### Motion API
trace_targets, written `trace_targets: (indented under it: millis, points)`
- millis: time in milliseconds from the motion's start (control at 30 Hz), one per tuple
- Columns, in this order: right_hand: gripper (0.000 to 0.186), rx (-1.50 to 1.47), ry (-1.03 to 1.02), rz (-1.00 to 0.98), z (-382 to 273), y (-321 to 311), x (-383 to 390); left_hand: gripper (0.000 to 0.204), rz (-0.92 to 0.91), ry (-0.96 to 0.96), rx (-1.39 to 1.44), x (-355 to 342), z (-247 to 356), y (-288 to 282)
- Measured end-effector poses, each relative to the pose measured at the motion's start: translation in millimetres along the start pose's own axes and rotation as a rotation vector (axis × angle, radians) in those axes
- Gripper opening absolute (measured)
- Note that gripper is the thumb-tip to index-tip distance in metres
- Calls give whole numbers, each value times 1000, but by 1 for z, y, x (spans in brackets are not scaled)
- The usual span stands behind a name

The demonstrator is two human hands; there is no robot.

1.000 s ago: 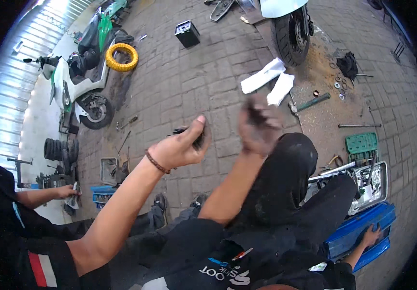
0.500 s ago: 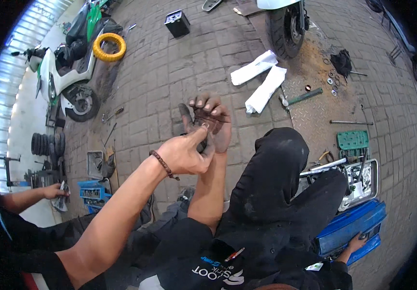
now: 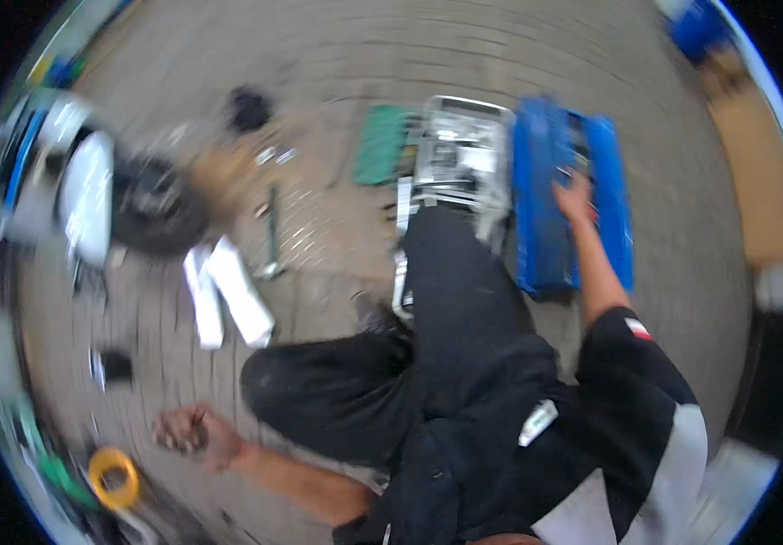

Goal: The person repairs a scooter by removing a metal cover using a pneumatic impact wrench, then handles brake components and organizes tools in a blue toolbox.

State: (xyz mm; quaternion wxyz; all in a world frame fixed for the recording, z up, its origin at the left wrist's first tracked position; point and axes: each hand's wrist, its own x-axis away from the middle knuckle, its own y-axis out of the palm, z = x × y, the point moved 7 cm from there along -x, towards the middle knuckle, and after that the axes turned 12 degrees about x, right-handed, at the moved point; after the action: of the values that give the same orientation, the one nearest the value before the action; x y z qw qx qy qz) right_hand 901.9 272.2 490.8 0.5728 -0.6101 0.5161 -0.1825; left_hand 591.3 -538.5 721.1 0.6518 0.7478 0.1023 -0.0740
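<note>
The picture is heavily blurred. My left hand (image 3: 187, 431) is grimy and hangs low at the left over the paving, its fingers curled around a small dark part (image 3: 198, 420). My right hand (image 3: 577, 195) is stretched out to the open blue toolbox (image 3: 541, 227) and lies on its contents; blur hides whether it grips anything. My black-trousered legs (image 3: 446, 309) fold between the two arms.
A silver metal tray of parts (image 3: 459, 150) and a green case (image 3: 382, 145) stand beside the toolbox. Two white panels (image 3: 228, 300), a long tool (image 3: 271, 232) and a black wheel (image 3: 160, 204) lie to the left. A yellow ring (image 3: 112, 477) sits at the lower left.
The view has swung round sharply. My hands, together on the dark part before, have separated: the left dropped low to the left, the right went to the blue toolbox.
</note>
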Motion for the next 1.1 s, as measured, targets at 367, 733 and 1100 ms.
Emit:
trace_targets:
  millis: [367,733,1100]
  points:
    - [54,-508,80,-94,5,-15,36,22,28,-607,-146,-45,-251,33]
    - [40,-499,-186,-191,-59,-9,18,29,-60,-701,-408,-41,-271,8]
    - [56,-592,-159,-461,-49,-33,-3,30,-69,-649,-443,-49,-250,4]
